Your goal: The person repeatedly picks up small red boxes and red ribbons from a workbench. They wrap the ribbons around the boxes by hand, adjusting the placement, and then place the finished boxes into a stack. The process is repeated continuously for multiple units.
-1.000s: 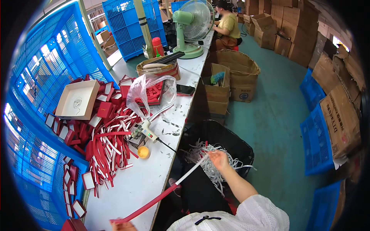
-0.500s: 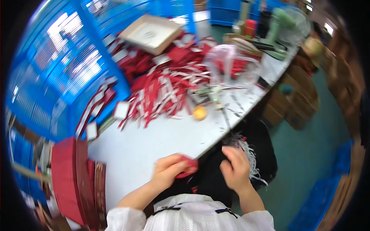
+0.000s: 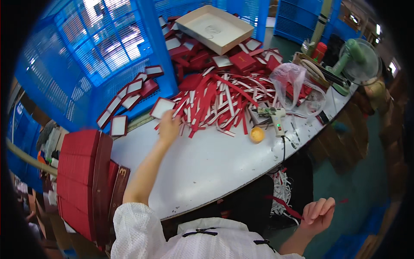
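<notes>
My left hand point(image 3: 169, 127) reaches over the white table. Its fingers close on the lower right corner of a small red box part with a white inside point(image 3: 163, 107), beside the heap of strips. Part of the fingertips is hidden. My right hand point(image 3: 318, 214) is off the table's near edge at the lower right, closed in a pinch on a red strip point(image 3: 284, 204) that trails to the left. A large pile of red and white strips point(image 3: 215, 103) lies just beyond my left hand. Another small white-lined box part point(image 3: 118, 125) sits further left.
Red boxes point(image 3: 242, 61) and a shallow cream tray point(image 3: 215, 30) fill the back. A glue gun point(image 3: 276, 114), yellow cup point(image 3: 257, 135), plastic bag point(image 3: 288, 82) and green fan point(image 3: 358, 56) stand right. Stacked red cases point(image 3: 77, 181) and blue crates point(image 3: 103, 39) flank the left.
My left hand has left the red piece near my lap and reached forward to the small box part. My right hand has moved right and now holds a red strip. The view has shifted.
</notes>
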The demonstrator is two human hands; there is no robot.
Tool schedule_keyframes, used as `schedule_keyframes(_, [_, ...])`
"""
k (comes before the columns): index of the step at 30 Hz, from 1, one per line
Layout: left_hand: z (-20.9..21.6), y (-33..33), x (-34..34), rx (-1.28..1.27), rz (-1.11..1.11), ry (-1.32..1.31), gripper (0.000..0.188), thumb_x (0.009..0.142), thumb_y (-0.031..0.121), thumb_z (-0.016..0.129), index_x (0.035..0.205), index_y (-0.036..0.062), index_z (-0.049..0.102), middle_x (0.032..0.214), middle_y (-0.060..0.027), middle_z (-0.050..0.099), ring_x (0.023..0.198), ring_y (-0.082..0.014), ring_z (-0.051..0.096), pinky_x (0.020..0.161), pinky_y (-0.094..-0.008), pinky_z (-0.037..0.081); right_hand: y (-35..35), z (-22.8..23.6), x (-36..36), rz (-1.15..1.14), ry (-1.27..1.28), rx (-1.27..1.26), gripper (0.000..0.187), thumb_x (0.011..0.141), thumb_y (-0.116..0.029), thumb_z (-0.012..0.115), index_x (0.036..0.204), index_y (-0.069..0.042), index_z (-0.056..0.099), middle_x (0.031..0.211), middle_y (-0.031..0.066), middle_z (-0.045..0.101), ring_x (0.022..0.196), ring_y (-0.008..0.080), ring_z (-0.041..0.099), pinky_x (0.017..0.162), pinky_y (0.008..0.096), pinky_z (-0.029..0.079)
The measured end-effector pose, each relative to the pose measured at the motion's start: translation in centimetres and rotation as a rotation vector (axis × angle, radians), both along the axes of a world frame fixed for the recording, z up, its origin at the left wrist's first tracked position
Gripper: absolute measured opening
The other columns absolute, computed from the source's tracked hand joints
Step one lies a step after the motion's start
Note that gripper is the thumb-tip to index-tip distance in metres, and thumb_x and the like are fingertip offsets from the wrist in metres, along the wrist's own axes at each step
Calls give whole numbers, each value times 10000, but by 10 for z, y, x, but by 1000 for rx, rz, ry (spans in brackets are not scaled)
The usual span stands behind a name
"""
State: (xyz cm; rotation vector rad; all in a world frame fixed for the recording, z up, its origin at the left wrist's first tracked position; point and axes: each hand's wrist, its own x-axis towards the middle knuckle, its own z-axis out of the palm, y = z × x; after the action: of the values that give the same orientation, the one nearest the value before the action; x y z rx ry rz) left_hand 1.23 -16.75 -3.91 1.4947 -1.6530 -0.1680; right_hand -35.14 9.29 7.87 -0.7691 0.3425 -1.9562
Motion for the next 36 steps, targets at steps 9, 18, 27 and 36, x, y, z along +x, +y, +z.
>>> schedule_keyframes(9, [-57, -35, 74, 58, 122, -252, 156, 677, 100, 541, 604, -12, 460, 634, -154, 471, 665, -308, 440, 604, -391, 343, 3, -49, 20, 224, 317, 607, 192, 815, -70, 394, 717, 40, 517, 697, 168, 558, 507, 178, 534, 494, 253, 449])
schedule_keyframes(18, [31, 14, 23, -82, -101, 796, 164, 838, 158, 434, 719, 45, 448, 661, 11, 418, 612, -69, 378, 549, -207, 311, -16, -51, 32, 368, 322, 569, 221, 852, -144, 397, 750, 4, 524, 698, 78, 568, 536, 101, 532, 516, 199, 420])
schedule_keyframes(27, [110, 168, -152, 692, -942, 1758, 270, 813, 110, 401, 1047, -17, 445, 1049, -161, 495, 955, -244, 496, 812, -397, 418, -36, -39, 28, 228, 355, 393, 183, 838, -171, 453, 775, -12, 518, 631, 21, 534, 499, 53, 498, 478, 175, 401])
schedule_keyframes(36, [97, 207, -180, 874, -1032, 1870, 347, 813, 130, 431, 1122, -23, 401, 1160, -173, 420, 1070, -275, 412, 892, -434, 354, -1, -23, 2, -116, 503, 361, 271, 718, -230, 628, 739, -22, 455, 593, 12, 487, 486, 60, 474, 444, 201, 405])
